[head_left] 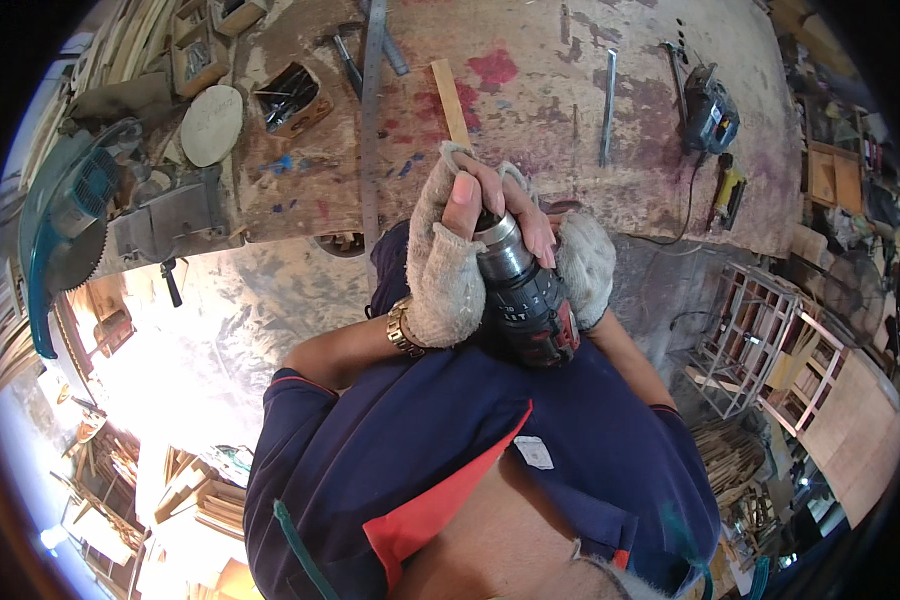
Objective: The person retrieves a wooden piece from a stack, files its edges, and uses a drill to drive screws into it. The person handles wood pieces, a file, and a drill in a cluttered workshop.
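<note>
A black and red cordless drill [532,315] with a silver chuck [505,248] lies close against my body, its nose pointing away from me. My left hand [450,240], in a grey fingerless work glove, is closed at the chuck's nose, thumb and fingertips together. Whatever sits between those fingers is hidden. From the other side, my right hand [570,245], gloved the same way, curls its fingers over the front of the chuck. Just beyond my left fingertips, a thin wood strip [451,100] lies on the workbench [540,110]; my glove covers its near end.
On the bench are a long metal ruler [371,130], a hammer [348,62], an open wooden box [292,100], a metal bar [608,108] and a corded power tool [710,115]. A teal miter saw [70,220] stands left. Metal-framed racks [745,340] stand right.
</note>
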`<state>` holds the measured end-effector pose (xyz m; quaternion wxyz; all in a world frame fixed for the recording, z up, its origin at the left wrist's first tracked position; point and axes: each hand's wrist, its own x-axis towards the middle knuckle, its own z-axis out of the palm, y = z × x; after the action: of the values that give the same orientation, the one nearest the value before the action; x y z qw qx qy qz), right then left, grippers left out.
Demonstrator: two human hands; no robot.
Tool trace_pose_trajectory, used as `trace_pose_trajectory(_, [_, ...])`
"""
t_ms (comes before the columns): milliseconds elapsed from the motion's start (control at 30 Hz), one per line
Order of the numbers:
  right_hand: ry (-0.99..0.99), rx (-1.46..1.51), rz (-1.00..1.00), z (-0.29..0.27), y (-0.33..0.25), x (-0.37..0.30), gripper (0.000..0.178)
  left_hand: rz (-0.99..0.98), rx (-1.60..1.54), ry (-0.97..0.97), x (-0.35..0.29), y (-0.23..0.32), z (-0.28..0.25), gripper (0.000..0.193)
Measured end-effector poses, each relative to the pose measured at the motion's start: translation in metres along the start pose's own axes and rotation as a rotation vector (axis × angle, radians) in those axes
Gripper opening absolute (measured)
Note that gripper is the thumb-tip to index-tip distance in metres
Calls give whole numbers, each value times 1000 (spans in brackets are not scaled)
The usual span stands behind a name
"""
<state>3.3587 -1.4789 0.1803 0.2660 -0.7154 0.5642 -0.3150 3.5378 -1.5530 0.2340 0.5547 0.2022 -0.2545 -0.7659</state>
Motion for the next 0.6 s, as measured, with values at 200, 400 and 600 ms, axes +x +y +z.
trace_pose_trajectory(200, [-16, -76, -86, 1, 5, -1, 36, 82, 142, -4, 1, 1, -1, 33])
trace_pose_trajectory(400, [35, -167, -181, 1, 4, 0, 35, 87, 150, 3, -2, 1, 3, 32])
trace_pose_trajectory(600, [57, -232, -328, -6, -1, 5, 42, 76, 131, -7, 1, 3, 2, 32])
